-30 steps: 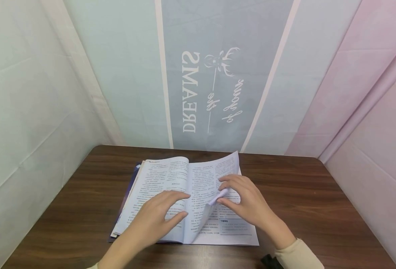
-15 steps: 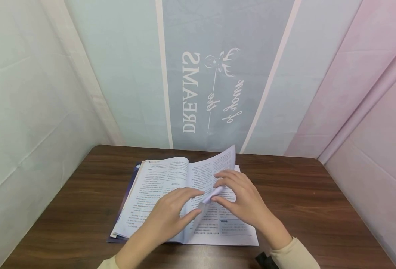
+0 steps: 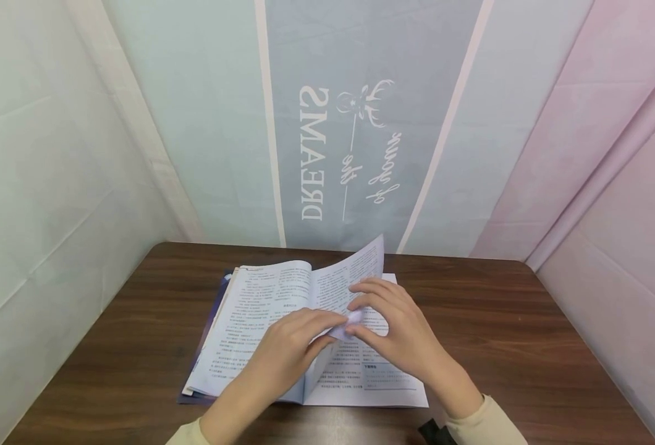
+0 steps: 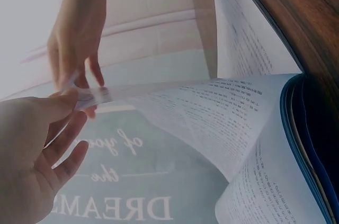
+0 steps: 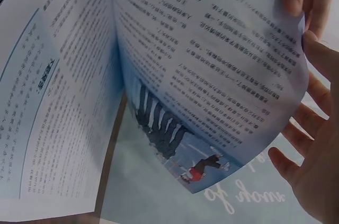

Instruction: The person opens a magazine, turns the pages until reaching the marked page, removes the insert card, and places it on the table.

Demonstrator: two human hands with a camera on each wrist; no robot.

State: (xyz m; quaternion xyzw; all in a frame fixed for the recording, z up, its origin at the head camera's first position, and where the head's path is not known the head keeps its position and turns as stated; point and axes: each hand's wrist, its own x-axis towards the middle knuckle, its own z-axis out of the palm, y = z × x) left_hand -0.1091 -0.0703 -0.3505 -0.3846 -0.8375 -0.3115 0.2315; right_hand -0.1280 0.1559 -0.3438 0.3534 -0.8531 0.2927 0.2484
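An open magazine [image 3: 261, 296] with printed text lies on the wooden table. One of its right-hand pages [image 3: 355, 266] stands lifted and curled, its far corner pointing up. My right hand [image 3: 400, 327] pinches the outer edge of this page between thumb and fingers. Close beside it, my left hand [image 3: 288, 346] pinches the same edge, as the left wrist view shows with the left thumb [image 4: 63, 102] on the paper. In the right wrist view the underside of the lifted page [image 5: 212, 75] carries text and a colour photo [image 5: 180, 134] of people.
The dark brown table [image 3: 500, 321] extends on both sides of the magazine. Behind it hangs a pale cloth backdrop [image 3: 227, 123] with mirrored lettering. A small black object [image 3: 435, 432] shows by the right sleeve [image 3: 485, 423].
My left hand has moved right, from over the left page to the lifted page's edge, and now pinches it. My right hand has drawn the page slightly left, and its far corner stands higher.
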